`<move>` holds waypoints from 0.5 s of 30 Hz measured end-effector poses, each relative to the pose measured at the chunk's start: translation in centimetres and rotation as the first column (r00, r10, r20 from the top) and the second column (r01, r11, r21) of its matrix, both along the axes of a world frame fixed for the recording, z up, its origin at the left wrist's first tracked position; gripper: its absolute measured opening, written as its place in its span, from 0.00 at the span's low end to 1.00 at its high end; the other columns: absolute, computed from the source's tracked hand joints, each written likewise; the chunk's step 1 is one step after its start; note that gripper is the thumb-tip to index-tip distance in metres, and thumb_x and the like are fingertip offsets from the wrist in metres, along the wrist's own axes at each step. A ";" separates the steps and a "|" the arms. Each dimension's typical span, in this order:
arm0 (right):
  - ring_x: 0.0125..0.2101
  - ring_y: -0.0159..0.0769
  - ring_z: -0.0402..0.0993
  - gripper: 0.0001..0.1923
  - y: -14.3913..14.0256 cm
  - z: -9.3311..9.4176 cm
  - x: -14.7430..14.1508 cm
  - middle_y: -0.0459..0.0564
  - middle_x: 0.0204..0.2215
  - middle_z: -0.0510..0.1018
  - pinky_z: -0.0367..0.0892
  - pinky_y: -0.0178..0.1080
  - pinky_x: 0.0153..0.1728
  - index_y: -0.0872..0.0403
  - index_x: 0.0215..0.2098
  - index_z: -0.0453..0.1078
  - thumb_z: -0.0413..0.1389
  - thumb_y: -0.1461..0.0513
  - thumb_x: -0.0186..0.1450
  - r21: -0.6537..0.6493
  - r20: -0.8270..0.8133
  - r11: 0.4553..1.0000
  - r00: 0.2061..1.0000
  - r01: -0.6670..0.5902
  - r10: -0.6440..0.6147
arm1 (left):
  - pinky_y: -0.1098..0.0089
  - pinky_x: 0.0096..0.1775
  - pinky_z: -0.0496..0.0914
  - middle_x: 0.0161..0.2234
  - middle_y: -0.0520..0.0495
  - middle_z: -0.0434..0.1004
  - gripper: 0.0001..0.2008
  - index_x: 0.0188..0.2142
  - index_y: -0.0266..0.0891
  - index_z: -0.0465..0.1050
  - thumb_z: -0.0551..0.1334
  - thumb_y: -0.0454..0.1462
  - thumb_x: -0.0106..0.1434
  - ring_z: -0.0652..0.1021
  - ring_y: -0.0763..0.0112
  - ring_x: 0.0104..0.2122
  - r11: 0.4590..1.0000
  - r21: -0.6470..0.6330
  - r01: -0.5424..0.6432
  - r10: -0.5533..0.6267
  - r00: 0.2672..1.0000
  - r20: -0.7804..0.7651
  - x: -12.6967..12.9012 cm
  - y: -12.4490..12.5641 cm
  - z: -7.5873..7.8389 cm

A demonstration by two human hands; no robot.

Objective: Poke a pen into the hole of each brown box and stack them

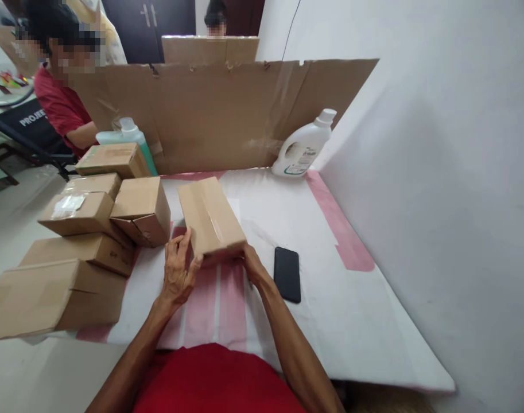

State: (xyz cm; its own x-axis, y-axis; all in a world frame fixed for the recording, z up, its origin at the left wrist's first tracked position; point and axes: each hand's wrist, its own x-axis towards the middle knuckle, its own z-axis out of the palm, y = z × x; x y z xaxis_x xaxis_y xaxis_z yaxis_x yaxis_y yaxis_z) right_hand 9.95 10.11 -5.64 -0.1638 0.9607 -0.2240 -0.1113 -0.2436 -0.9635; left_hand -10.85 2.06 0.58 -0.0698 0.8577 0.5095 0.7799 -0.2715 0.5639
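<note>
Here, your two hands gripped the near end of a sealed box (pixel 210 217) that lay on the counter (pixel 373 321), its far end angled away toward the cardboard screen (pixel 218 115). Your left hand (pixel 178 272) pressed against the box's near left corner, fingers (pixel 185 242) spread and bent up its side. Your right hand (pixel 249 263) curled under the near right corner, its fingers mostly hidden beneath the box, so how tightly they closed could not be told. Both forearms ran forward from your body, wrists low over the cloth.

The hold looked shallow: with only the near edge taken, the box could have tipped or slid off your fingers if lifted. A phone (pixel 287 273) lay just beside your right wrist, where a sideways sweep might have knocked it. The stack of boxes (pixel 93 229) sat near on the left, close enough to be bumped. A white bottle (pixel 303 146) leaned well apart at the back.
</note>
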 end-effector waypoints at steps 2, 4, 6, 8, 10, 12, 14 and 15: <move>0.38 0.49 0.82 0.40 -0.3 0.7 0.0 0.56 0.36 0.86 0.75 0.45 0.35 0.52 0.44 0.81 0.49 0.29 0.63 -0.062 -0.030 0.998 0.999 0.018 -0.020 | 0.48 0.61 0.66 0.54 0.35 0.68 0.31 0.72 0.39 0.58 0.50 0.51 0.76 0.69 0.53 0.56 0.998 -0.024 0.051 -0.050 0.999 0.019 -0.4 0.5 0.2; 0.39 0.46 0.81 0.41 -0.7 1.8 0.6 0.55 0.40 0.86 0.73 0.42 0.33 0.52 0.47 0.80 0.47 0.29 0.64 -0.082 -0.059 0.996 0.998 0.023 -0.028 | 0.49 0.62 0.66 0.55 0.36 0.67 0.32 0.72 0.39 0.58 0.51 0.52 0.76 0.69 0.54 0.57 0.993 -0.036 0.111 -0.109 0.993 0.043 -0.4 0.8 0.9; 0.38 0.43 0.79 0.41 -1.4 3.3 1.5 0.54 0.41 0.85 0.71 0.39 0.31 0.51 0.47 0.79 0.46 0.28 0.64 -0.041 -0.077 0.999 0.997 -0.005 0.002 | 0.50 0.61 0.66 0.58 0.36 0.68 0.33 0.73 0.40 0.55 0.52 0.52 0.75 0.69 0.54 0.57 0.988 -0.024 0.154 -0.153 0.987 0.051 -0.3 0.8 2.1; 0.33 0.39 0.77 0.42 -2.3 4.9 2.7 0.53 0.38 0.84 0.68 0.36 0.28 0.52 0.45 0.78 0.45 0.28 0.65 0.013 -0.084 0.999 0.995 -0.050 0.051 | 0.49 0.61 0.66 0.61 0.35 0.67 0.34 0.74 0.43 0.53 0.54 0.53 0.74 0.69 0.53 0.57 0.986 0.011 0.167 -0.167 0.985 0.038 -0.2 0.7 3.6; 0.26 0.36 0.74 0.43 -3.5 6.7 3.9 0.51 0.30 0.81 0.65 0.36 0.23 0.54 0.41 0.78 0.43 0.28 0.65 0.048 -0.049 0.997 0.997 -0.064 0.066 | 0.48 0.60 0.67 0.62 0.35 0.67 0.37 0.73 0.44 0.53 0.55 0.56 0.73 0.70 0.52 0.55 0.986 0.047 0.161 -0.163 0.986 0.022 -0.3 0.7 5.2; 0.21 0.34 0.70 0.42 -4.7 8.3 4.7 0.47 0.23 0.76 0.61 0.35 0.20 0.54 0.38 0.76 0.43 0.29 0.67 0.086 0.056 0.993 0.996 -0.079 0.074 | 0.49 0.58 0.68 0.59 0.36 0.68 0.40 0.73 0.43 0.54 0.57 0.58 0.70 0.71 0.52 0.53 0.987 0.061 0.151 -0.154 0.987 0.040 -0.5 1.0 6.4; 0.18 0.34 0.69 0.38 -5.7 9.5 5.1 0.45 0.19 0.72 0.58 0.35 0.18 0.53 0.35 0.73 0.43 0.31 0.70 0.118 0.163 0.984 0.980 -0.131 0.111 | 0.49 0.58 0.68 0.56 0.38 0.68 0.40 0.73 0.43 0.54 0.59 0.58 0.69 0.72 0.54 0.52 0.987 0.041 0.158 -0.161 0.983 0.092 -0.6 1.4 7.1; 0.18 0.34 0.68 0.36 -6.0 9.9 5.2 0.44 0.18 0.71 0.58 0.35 0.17 0.53 0.33 0.71 0.43 0.32 0.71 0.129 0.200 0.978 0.971 -0.161 0.133 | 0.49 0.59 0.67 0.56 0.38 0.68 0.40 0.73 0.43 0.54 0.59 0.58 0.70 0.71 0.54 0.53 0.986 0.023 0.168 -0.169 0.978 0.124 -0.6 1.6 7.2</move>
